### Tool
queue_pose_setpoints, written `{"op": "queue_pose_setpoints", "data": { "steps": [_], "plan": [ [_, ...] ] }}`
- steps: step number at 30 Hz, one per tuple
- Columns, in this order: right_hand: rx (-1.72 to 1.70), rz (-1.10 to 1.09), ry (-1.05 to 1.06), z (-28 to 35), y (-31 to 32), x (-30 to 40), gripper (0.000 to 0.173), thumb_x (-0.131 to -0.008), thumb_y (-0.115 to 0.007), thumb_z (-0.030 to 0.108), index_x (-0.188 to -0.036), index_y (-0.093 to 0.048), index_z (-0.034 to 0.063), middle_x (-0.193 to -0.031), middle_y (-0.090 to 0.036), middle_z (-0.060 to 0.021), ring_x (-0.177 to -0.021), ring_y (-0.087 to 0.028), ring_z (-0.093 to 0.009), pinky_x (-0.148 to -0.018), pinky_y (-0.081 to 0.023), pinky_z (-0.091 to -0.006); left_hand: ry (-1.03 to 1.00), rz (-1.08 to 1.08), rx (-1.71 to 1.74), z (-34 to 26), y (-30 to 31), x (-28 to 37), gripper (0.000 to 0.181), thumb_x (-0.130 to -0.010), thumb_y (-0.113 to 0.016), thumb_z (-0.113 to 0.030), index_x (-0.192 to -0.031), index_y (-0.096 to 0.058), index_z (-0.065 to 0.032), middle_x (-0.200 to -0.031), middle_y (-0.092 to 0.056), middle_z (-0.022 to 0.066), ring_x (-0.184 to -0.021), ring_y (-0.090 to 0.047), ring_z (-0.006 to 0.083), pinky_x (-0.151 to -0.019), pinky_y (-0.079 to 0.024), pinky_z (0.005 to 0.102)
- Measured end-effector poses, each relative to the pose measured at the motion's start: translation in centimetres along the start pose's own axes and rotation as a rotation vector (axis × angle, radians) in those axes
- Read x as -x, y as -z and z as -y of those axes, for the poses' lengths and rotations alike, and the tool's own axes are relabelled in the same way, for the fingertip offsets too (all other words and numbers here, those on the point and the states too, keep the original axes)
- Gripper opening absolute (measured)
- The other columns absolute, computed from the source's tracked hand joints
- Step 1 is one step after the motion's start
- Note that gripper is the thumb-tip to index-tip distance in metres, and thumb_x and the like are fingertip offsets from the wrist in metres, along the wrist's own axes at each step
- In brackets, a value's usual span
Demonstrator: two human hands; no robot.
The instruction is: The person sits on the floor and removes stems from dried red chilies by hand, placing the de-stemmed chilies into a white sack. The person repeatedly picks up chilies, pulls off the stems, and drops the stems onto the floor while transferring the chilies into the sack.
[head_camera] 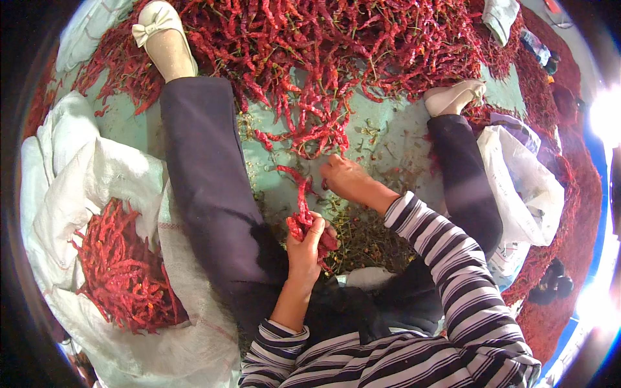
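Observation:
My left hand (pixel 306 247) grips a small bunch of dried red chillies (pixel 302 220), its thumb pressed over them and several pods sticking out above and below. To its upper right, my right hand (pixel 345 179) is curled, fingertips down, just below the near edge of a large heap of red chillies (pixel 330 48). Whether it holds a pod is hard to tell, as its fingers hide what lies under them. Between my legs, loose green-brown stems (pixel 373 237) are piled on the pale green floor sheet.
At my left stands a white woven sack (pixel 121 160), rolled open, with red chillies (pixel 126 271) inside. A white plastic bag (pixel 519 189) lies beside my right leg. More chillies spread beyond both shoes. Dark round objects (pixel 550 283) lie at the far right.

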State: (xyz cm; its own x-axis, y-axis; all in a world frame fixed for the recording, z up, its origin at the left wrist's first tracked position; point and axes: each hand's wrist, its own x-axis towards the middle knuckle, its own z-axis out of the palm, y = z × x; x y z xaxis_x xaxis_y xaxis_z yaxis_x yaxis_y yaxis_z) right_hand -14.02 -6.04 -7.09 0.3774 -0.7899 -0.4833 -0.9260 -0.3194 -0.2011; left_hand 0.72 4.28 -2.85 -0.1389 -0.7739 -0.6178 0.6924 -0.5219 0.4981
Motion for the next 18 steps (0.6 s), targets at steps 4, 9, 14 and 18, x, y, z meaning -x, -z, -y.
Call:
{"op": "queue_pose_setpoints", "data": {
  "steps": [4, 9, 14, 18],
  "plan": [
    [-0.550, -0.418, 0.181, -2.0, 0.4, 4.1, 0.013, -0.073, -0.057, 0.006, -0.085, -0.052, 0.0039, -0.080, -0.053, -0.0110, -0.070, -0.052, -0.022, -0.061, -0.044, -0.0336, 0.030, 0.025, 0.092, -0.4, -0.1, -0.1, 0.007, -0.084, -0.053, -0.008, -0.089, -0.048, -0.0053, -0.075, -0.054, 0.0052, -0.066, -0.056, 0.0154, -0.053, -0.050, 0.0297],
    [-1.705, -0.362, -0.225, 0.0, 1.7, 9.5, 0.007, -0.083, -0.054, 0.011, -0.084, -0.051, 0.0051, -0.072, -0.053, -0.0008, -0.048, -0.043, -0.005, -0.043, -0.034, -0.0181, 0.019, 0.053, 0.059, -0.1, 0.2, -0.2, 0.011, -0.083, -0.054, -0.009, -0.094, -0.050, -0.0070, -0.082, -0.057, 0.0068, -0.066, -0.058, 0.0165, -0.053, -0.051, 0.0309],
    [-1.696, -0.304, -0.263, 3.0, 0.1, 11.7, 0.003, -0.083, -0.054, 0.009, -0.084, -0.054, 0.0064, -0.078, -0.056, -0.0017, -0.054, -0.047, -0.005, -0.046, -0.038, -0.0180, 0.040, 0.122, -0.082, 0.6, -0.5, 0.3, 0.019, -0.083, -0.055, -0.009, -0.101, -0.051, -0.0050, -0.088, -0.058, 0.0069, -0.067, -0.058, 0.0139, -0.053, -0.050, 0.0275],
    [-1.148, -0.341, -0.099, 6.2, 0.2, 11.4, 0.021, -0.078, -0.053, 0.006, -0.097, -0.057, 0.0007, -0.083, -0.059, -0.0081, -0.073, -0.058, -0.013, -0.063, -0.047, -0.0268, -0.228, 0.124, -0.401, 2.1, 0.9, 0.1, 0.013, -0.081, -0.059, -0.010, -0.092, -0.055, -0.0050, -0.086, -0.058, 0.0032, -0.075, -0.054, 0.0098, -0.068, -0.045, 0.0227]
  ]
}}
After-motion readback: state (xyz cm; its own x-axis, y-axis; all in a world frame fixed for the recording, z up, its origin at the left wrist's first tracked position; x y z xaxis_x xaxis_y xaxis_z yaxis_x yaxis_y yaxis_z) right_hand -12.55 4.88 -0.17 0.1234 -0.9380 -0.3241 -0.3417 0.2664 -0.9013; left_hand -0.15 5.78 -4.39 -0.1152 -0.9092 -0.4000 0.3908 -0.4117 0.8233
